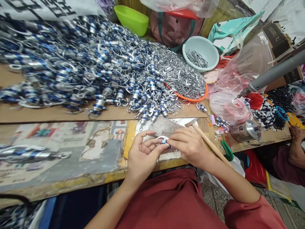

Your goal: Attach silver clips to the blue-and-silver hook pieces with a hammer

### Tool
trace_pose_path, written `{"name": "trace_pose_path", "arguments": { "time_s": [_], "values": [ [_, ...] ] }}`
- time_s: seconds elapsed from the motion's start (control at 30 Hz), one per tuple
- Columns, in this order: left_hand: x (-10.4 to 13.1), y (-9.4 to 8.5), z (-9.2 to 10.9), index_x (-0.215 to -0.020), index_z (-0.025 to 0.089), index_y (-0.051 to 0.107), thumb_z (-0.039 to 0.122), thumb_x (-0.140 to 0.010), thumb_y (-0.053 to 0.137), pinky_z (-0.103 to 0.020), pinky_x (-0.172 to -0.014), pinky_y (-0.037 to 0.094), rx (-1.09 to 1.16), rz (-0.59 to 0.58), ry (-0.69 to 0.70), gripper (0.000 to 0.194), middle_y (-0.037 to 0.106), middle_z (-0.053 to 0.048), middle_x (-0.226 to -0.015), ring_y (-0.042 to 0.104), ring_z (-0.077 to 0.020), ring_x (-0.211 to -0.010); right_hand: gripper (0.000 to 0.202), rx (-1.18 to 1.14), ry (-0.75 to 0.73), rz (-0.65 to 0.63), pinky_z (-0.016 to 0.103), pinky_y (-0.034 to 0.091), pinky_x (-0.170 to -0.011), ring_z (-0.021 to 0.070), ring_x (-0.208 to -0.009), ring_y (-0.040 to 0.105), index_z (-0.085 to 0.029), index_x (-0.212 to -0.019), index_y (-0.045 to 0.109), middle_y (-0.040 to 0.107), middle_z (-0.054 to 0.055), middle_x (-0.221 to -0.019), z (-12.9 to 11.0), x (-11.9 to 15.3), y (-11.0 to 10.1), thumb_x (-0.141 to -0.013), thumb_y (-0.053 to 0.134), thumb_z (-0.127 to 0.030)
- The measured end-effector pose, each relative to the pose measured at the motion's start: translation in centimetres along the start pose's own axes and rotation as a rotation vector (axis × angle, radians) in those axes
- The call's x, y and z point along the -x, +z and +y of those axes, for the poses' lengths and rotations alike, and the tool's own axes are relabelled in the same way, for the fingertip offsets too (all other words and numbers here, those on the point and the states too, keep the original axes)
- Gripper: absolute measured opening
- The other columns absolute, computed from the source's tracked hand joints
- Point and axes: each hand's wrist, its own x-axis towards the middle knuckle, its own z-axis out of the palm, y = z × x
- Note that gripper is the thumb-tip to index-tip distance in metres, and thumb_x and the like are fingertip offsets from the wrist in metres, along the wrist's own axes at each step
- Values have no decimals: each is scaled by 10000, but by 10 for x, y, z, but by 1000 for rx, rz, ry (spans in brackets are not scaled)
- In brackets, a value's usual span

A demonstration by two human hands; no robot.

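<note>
Near the table's front edge, my left hand (144, 154) pinches a small blue-and-silver metal fitting with a curved silver lever (163, 140) between thumb and fingers. From the other side my right hand (192, 146) closes its fingers on the right end of the same fitting, partly hiding it. Beneath both hands lies a flat grey metal plate (162, 125). A hammer with a wooden handle (209, 143) rests just beyond my right hand, its head by the plate.
A large heap of similar blue-and-silver fittings (95, 63) covers the back left. Small silver links (183, 74) spill around an orange-rimmed basket. A pale blue bowl (190, 41) holds metal pins. A grey power screwdriver (274, 73) hangs at right, above a metal pot (245, 132). Another person's hand (296, 135) shows far right.
</note>
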Motion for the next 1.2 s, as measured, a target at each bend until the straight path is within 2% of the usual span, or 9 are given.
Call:
{"name": "trace_pose_path", "arguments": {
  "time_s": [0.13, 0.23, 0.33, 0.43, 0.6, 0.73, 0.97, 1.1, 1.2],
  "values": [
    [0, 0, 0, -976, 180, 473, 254, -533, 804, -266, -624, 582, -25, 5, -13, 558, 675, 14, -668, 674, -148, -655, 350, -95, 130, 13, 313, 469, -815, 161, -985, 569, -206, -1026, 653, 656, 64, -997, 4, 17, -6, -854, 405, -29],
    [0, -1, 0, -985, 180, 479, 258, -523, 812, -282, -640, 586, -28, 19, -36, 575, 676, 6, -684, 681, -162, -680, 299, -9, 392, 104, 339, 473, -853, 179, -1014, 565, -224, -1116, 614, 605, 87, -1072, 18, 43, -16, -886, 446, -133],
    [1, -1, 0, -980, 184, 479, 255, -515, 813, -289, -630, 590, -15, 31, -43, 576, 666, 17, -668, 679, -163, -668, 365, 180, 710, -120, 368, 489, -797, 233, -956, 586, -199, -1196, 557, 608, 101, -1021, 37, 73, -23, -852, 557, -320],
    [1, 0, 1, -971, 182, 485, 242, -509, 813, -275, -619, 589, -8, 40, -44, 570, 660, 25, -649, 670, -147, -642, 305, 175, 818, -306, 336, 497, -738, 220, -866, 610, -174, -1113, 579, 630, 78, -930, 45, 88, -23, -867, 525, -347],
    [1, 1, 3, -981, 175, 489, 245, -508, 815, -266, -615, 585, -28, 44, -58, 579, 673, 14, -653, 670, -147, -645, 287, 22, 585, -19, 284, 502, -783, 178, -927, 622, -189, -1179, 497, 644, 77, -1040, 18, 68, -34, -895, 479, -224],
    [1, 1, 4, -995, 174, 485, 255, -507, 815, -289, -632, 590, -43, 63, -42, 595, 680, 7, -660, 684, -168, -663, 530, -4, 279, -81, 236, 497, -797, 145, -998, 623, -267, -1372, 336, 654, 47, -1097, -8, 47, -52, -887, 400, -64],
    [1, 1, 3, -1007, 181, 476, 253, -510, 809, -287, -629, 590, -56, 52, -40, 603, 679, 11, -665, 690, -169, -642, 547, 75, 242, -214, 224, 504, -609, 141, -765, 647, -237, -1357, 403, 678, 57, -962, -12, 45, -46, -853, 356, -31],
    [0, 0, 3, -994, 188, 480, 262, -511, 806, -293, -631, 591, -92, 58, -12, 587, 669, 22, -648, 696, -180, -649, 582, 68, 210, -54, 231, 513, -689, 142, -826, 640, -249, -1381, 375, 674, 54, -966, -13, 42, -45, -844, 361, -25],
    [0, 0, 3, -1010, 183, 478, 266, -509, 809, -289, -652, 589, -97, 64, -17, 607, 681, 12, -664, 699, -183, -677, 582, 67, 264, -130, 213, 507, -674, 128, -771, 630, -252, -1366, 409, 669, 43, -917, -14, 43, -45, -834, 364, -21]
  ]
}}
